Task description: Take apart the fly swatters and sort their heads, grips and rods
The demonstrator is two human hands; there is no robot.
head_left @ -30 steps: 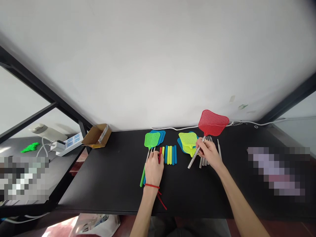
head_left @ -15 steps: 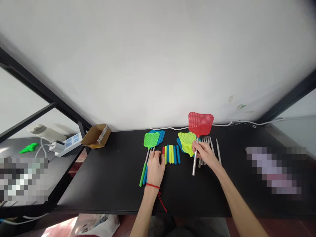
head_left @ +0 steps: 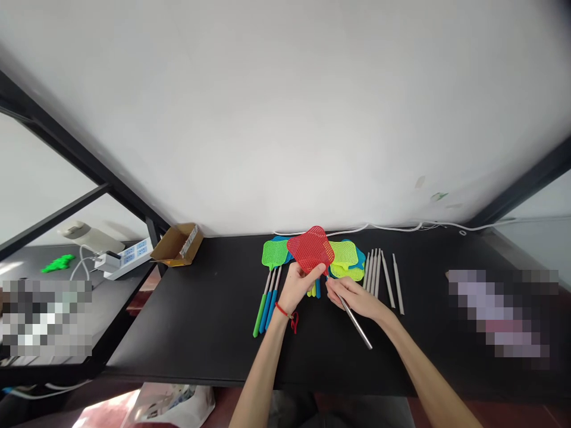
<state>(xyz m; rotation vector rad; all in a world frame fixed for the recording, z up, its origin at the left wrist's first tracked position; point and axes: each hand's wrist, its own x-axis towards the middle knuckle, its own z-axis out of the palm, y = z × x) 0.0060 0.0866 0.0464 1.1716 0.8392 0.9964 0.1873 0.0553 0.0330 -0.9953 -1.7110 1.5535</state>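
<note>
My right hand (head_left: 354, 297) grips the silver metal rod (head_left: 359, 326) of a red fly swatter, rod pointing toward me and to the right. My left hand (head_left: 298, 286) pinches the lower edge of the red swatter head (head_left: 311, 249), held above the black table (head_left: 196, 321). Under the hands lie several coloured handle sleeves (head_left: 314, 289), mostly hidden. Finished swatters with green and blue handles (head_left: 266, 303) lie to the left, their green head (head_left: 273, 252) on top.
Loose yellow and blue swatter heads (head_left: 347, 260) are stacked right of the red one, beside several bare metal rods (head_left: 382, 272). A small cardboard box (head_left: 177, 244) sits at the back left. A white cable (head_left: 392, 226) runs along the wall.
The right hand swung the red swatter from upright at the right down and left to the middle. The left hand left the sleeves and took hold of the red head.
</note>
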